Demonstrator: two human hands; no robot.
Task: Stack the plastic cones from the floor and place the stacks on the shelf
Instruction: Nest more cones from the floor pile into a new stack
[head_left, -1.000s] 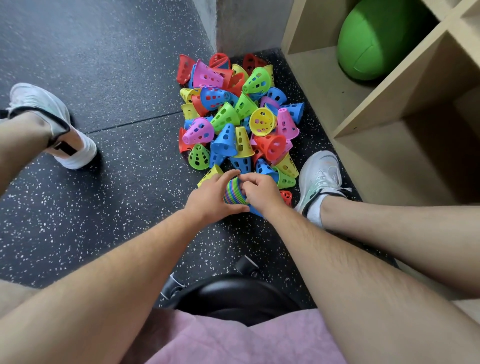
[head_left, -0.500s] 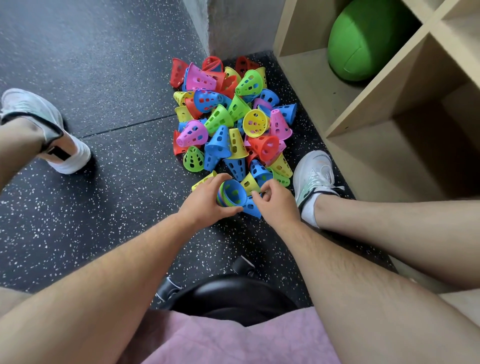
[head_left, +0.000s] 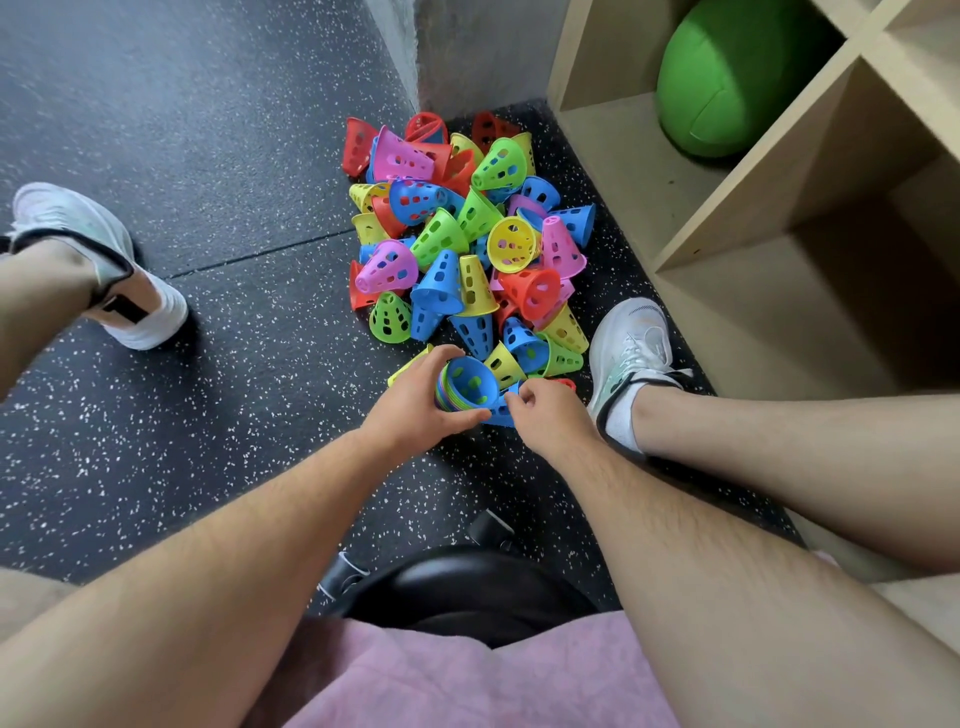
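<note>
Head view, looking down past 2 bare forearms to a black speckled rubber floor (head_left: 182, 130). Far left of the grip, the white left trainer (head_left: 98, 260) rests on that floor.

At centre, the left hand (head_left: 415, 410) is wrapped round a stack of nested cones (head_left: 465, 387), thumb along the near side and fingers curved over the far side. The stack is tilted, its wide mouth facing up toward the camera. The innermost cone is blue, with purple, green and other coloured rims showing round it. A yellow cone (head_left: 408, 364) lies partly hidden behind the left hand's fingers.

Just beyond the grip, a loose pile of perforated plastic cones (head_left: 467, 244) covers the floor up to a grey wall corner. They are pink, blue, green, yellow and red, lying at all angles, some upright.

Just right of the stack, the right hand (head_left: 550, 415) has its fingers curled at the rim of a blue cone (head_left: 500, 413) lying on the floor under the stack. Whether it grips that cone cannot be told. Right of that hand, the white right trainer (head_left: 631, 353) sits beside the pile.

Further right stands a wooden cube shelf (head_left: 727, 218). Its upper compartment holds a green ball (head_left: 737, 78), and the compartment below is in shadow.

Below the grip, near the body, a black stool seat (head_left: 467, 592) and pink shorts (head_left: 467, 686) show.
</note>
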